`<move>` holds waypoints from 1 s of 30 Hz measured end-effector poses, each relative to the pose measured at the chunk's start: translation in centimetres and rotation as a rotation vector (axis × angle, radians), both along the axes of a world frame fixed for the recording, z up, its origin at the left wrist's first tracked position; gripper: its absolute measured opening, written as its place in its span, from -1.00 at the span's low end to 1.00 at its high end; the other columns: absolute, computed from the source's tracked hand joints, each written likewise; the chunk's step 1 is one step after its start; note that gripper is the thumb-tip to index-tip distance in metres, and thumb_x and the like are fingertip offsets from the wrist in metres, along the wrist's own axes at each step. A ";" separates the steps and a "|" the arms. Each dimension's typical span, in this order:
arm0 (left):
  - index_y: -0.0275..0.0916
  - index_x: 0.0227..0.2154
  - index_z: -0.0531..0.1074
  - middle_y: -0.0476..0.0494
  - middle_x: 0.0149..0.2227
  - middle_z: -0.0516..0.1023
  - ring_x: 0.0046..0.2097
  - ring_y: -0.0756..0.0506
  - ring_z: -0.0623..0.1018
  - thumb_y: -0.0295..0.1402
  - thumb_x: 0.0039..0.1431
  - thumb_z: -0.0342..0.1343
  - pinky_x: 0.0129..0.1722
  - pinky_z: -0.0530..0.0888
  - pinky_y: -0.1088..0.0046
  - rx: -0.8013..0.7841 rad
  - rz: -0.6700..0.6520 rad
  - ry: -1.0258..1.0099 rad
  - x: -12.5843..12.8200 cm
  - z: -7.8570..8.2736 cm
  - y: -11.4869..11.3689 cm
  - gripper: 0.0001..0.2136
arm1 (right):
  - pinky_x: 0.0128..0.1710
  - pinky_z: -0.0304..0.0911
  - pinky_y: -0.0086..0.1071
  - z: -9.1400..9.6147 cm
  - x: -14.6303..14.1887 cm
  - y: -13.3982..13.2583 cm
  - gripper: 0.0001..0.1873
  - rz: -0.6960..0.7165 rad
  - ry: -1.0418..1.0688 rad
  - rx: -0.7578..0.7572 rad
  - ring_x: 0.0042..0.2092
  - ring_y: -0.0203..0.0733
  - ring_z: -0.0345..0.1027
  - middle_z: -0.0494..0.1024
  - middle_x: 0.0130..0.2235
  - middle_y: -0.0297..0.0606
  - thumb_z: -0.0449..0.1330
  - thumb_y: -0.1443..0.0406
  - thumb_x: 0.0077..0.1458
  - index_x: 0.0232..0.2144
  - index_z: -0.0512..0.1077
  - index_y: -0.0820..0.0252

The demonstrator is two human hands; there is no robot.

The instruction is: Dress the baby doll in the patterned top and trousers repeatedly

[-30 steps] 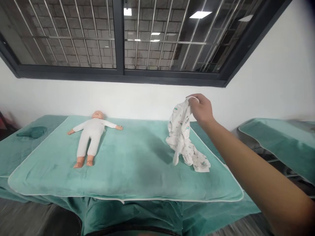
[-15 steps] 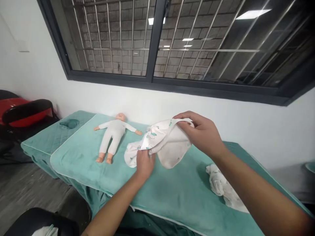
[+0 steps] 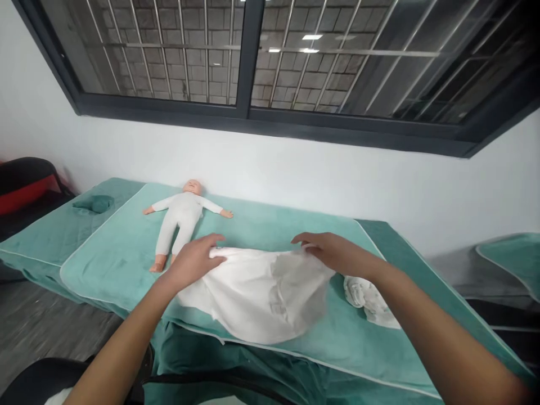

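A white baby garment (image 3: 253, 292) is stretched sideways between my two hands over the front of the green bed; its exact cut does not show. My left hand (image 3: 192, 261) grips its upper left edge between thumb and fingers. At the upper right corner my right hand (image 3: 333, 253) pinches the fabric. The lower part of the garment hangs in a curve near the bed's front edge, blurred on the right. Behind my left hand a baby doll (image 3: 181, 214) in a white suit lies on its back, arms spread. To the right, partly behind my right forearm, lies a bunched white printed cloth (image 3: 371, 301).
The green padded bed (image 3: 274, 225) stands against a white wall under a barred window (image 3: 248, 112). A small dark green pad (image 3: 95, 203) lies at its left end. Black and red chairs (image 3: 31, 188) stand at the left, and another green surface (image 3: 512, 259) is at the right.
The garment was bunched and tilted with its print showing; now it is spread with a plain white side out. My left hand moved left and up to its edge, my right hand lower.
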State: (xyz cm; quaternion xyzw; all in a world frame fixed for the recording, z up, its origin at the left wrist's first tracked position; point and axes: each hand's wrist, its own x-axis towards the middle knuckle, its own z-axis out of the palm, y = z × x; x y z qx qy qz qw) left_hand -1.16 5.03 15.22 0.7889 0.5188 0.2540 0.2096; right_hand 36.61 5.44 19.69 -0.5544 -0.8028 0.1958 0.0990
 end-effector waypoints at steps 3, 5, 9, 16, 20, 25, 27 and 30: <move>-0.11 0.00 0.45 -0.12 -0.07 0.52 -0.10 -0.14 0.54 -0.49 0.19 0.00 -0.21 0.42 0.39 0.123 -0.080 0.260 1.0 -1.7 -0.4 -0.65 | -0.29 0.39 -0.31 -2.9 0.0 -0.4 -0.63 0.060 -0.037 -0.183 -0.17 0.00 0.57 0.67 -0.09 -0.24 0.04 0.26 0.22 -0.04 0.58 -0.07; -0.13 -0.03 0.45 -0.12 -0.06 0.53 -0.07 -0.14 0.55 -0.52 0.19 -0.04 -0.21 0.42 0.39 0.143 -0.144 0.259 2.2 -2.5 -0.9 -0.67 | -0.24 0.41 -0.29 -4.9 -1.6 -0.9 -0.64 0.095 -0.030 -0.202 -0.16 -0.01 0.57 0.65 -0.08 -0.21 0.16 0.20 0.18 0.01 0.55 -0.04; -0.11 -0.05 0.46 -0.05 -0.10 0.58 -0.11 -0.10 0.57 -0.47 0.26 -0.05 -0.22 0.41 0.41 0.128 -0.215 0.098 4.5 -3.1 -2.1 -0.71 | 0.00 0.36 -0.24 -8.4 -7.4 -1.5 -0.43 0.230 0.125 0.005 0.11 0.02 0.43 0.49 0.18 -0.20 0.29 0.11 0.14 0.18 0.38 -0.01; -0.14 -0.12 0.48 -0.09 -0.18 0.61 -0.17 -0.14 0.58 -0.24 0.37 -0.02 -0.29 0.37 0.40 0.204 0.020 0.202 3.7 -2.6 -2.3 -0.79 | -0.17 0.30 -0.28 -12.0 -12.0 -1.3 -0.60 -0.065 0.154 0.305 -0.05 -0.04 0.45 0.57 -0.03 -0.16 -0.02 0.48 0.14 -0.03 0.42 0.13; -0.15 -0.13 0.47 -0.13 -0.18 0.57 -0.19 -0.15 0.55 -0.35 0.35 -0.02 -0.31 0.35 0.39 0.260 0.086 0.389 3.1 -2.6 -1.6 -0.82 | -0.23 0.27 -0.29 -12.4 -11.6 -1.1 -0.62 -0.094 0.134 0.383 -0.16 -0.06 0.45 0.58 -0.15 -0.18 -0.07 0.47 0.15 -0.12 0.44 0.10; -0.21 -0.20 0.46 -0.23 -0.13 0.54 -0.13 -0.21 0.52 -0.57 0.21 -0.06 -0.26 0.36 0.32 0.328 0.217 0.545 1.5 -3.9 -0.1 -0.76 | -0.12 0.31 -0.25 -14.2 -7.3 0.5 -0.63 -0.317 0.286 0.362 -0.11 -0.04 0.45 0.58 -0.12 -0.15 -0.02 0.46 0.02 -0.15 0.43 0.11; -0.21 -0.18 0.45 -0.22 -0.13 0.54 -0.11 -0.21 0.52 -0.57 0.19 -0.06 -0.25 0.37 0.32 0.279 0.254 0.457 0.4 -4.8 0.4 -0.75 | -0.08 0.33 -0.22 -15.7 -5.3 0.4 -0.61 -0.387 0.355 0.291 -0.10 -0.03 0.46 0.60 -0.12 -0.15 0.00 0.44 -0.03 -0.15 0.42 0.12; -0.18 -0.14 0.44 -0.12 -0.15 0.58 -0.13 -0.17 0.54 -0.47 0.20 -0.01 -0.23 0.39 0.36 0.082 0.245 0.185 -1.1 -5.6 0.7 -0.78 | -0.08 0.38 -0.19 -17.4 -3.5 -0.9 -0.62 -0.455 0.497 0.171 -0.10 -0.02 0.49 0.62 -0.12 -0.16 0.02 0.37 -0.02 -0.12 0.41 0.11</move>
